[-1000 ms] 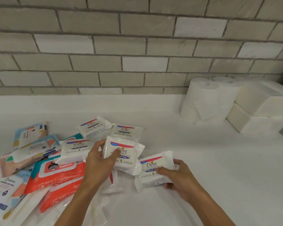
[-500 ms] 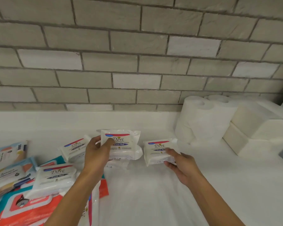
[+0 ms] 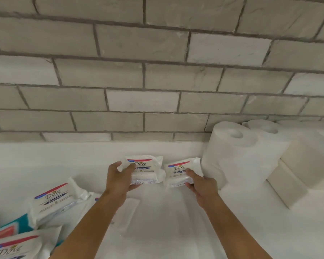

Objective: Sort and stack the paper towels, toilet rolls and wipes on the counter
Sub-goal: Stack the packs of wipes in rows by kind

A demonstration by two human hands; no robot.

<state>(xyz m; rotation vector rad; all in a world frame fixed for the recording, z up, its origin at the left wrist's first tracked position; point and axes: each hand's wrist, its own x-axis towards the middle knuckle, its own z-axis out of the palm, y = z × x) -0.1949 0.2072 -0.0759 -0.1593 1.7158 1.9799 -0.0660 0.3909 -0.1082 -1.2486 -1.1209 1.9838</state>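
This looks like a home kitchen or utility corner; a smooth white tabletop [image 3: 166, 230] meets a wall of grey brick-laid tiles [image 3: 138, 75]. On it sit white paper rolls [image 3: 230, 156] and white plastic Dove wipe packs [image 3: 52, 200].

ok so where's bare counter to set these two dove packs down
Bare counter runs along the back wall left of the held Dove packs, and front right, before the paper towel stacks. Crowded: loose wipes packs lower left; toilet rolls close beside the right pack.
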